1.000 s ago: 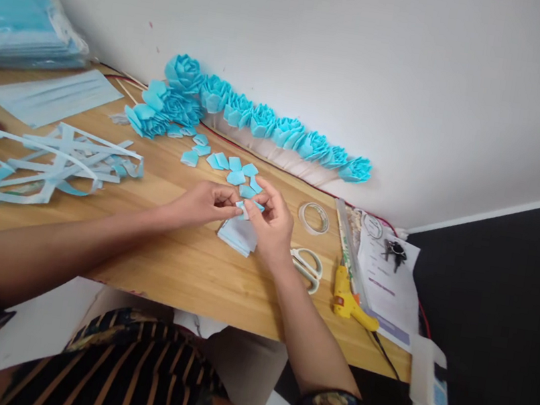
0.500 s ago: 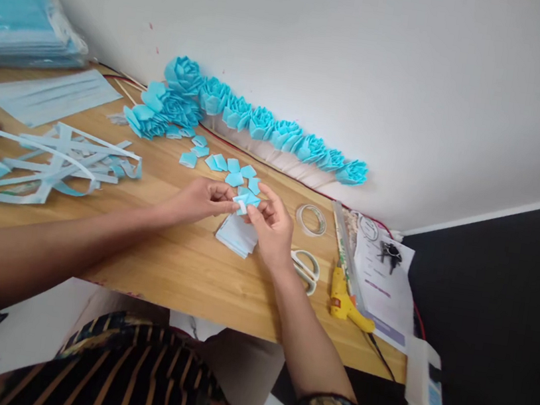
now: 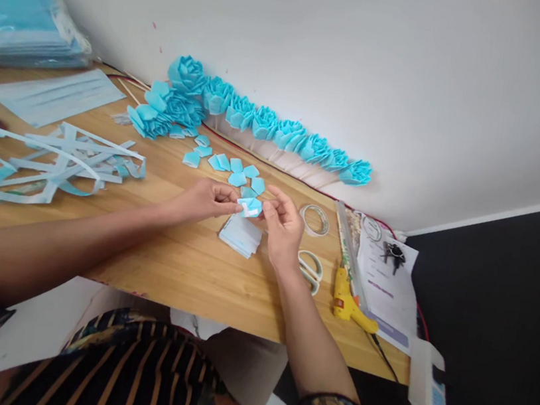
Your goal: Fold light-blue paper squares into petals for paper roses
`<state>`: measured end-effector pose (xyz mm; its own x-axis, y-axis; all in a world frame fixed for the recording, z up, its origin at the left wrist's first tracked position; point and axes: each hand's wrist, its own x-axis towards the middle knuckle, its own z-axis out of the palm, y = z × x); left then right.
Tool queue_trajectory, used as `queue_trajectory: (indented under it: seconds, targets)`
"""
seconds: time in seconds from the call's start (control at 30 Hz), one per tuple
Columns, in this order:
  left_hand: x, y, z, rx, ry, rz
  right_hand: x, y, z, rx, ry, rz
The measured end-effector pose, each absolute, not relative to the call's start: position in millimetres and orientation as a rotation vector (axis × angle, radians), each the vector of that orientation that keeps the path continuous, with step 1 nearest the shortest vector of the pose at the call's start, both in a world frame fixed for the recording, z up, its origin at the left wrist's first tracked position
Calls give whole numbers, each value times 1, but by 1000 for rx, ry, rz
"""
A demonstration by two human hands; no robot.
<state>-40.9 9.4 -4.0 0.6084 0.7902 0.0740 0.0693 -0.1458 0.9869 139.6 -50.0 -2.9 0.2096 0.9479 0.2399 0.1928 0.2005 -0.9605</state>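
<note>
A small folded blue-and-white petal (image 3: 250,208) is pinched between my two hands above the desk. My left hand (image 3: 215,200) grips its left corner with thumb and finger. On its right edge, my right hand (image 3: 284,226) closes thumb and forefinger. Just below lies a stack of pale blue cut squares (image 3: 240,236). Beyond my fingers several loose folded petals (image 3: 237,178) are scattered on the wood. Behind them a row of blue fabric roses (image 3: 264,122) leans along the wall, with more roses (image 3: 167,111) heaped at its left end.
Tangled pale strips (image 3: 62,163) and a flat mask sheet (image 3: 54,95) lie at left, near a plastic-wrapped pack (image 3: 24,24). To the right are a tape roll (image 3: 314,221), scissors (image 3: 311,269), a yellow glue gun (image 3: 351,304), papers (image 3: 383,289), keys (image 3: 394,255) and a power strip (image 3: 430,379).
My right hand has shifted slightly right, and the petal now lies flatter and more spread between my fingertips. The whole view has moved a little.
</note>
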Motion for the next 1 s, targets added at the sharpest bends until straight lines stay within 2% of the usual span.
queue_trajectory:
  seconds: [0.2,0.4,0.7,1.0]
  targets:
    - [-41,8,-4,1642,714,736,138,-51,-4,-1178,-1395,950]
    - [-39,3,-1,1697,672,671,136,-51,-5,-1219,-1386,856]
    - [-55,26,-4,1806,1012,982,161,-48,9,-1214,-1343,723]
    - [-58,43,-13,1793,1151,1246,166,-58,21,-1520,-1956,424]
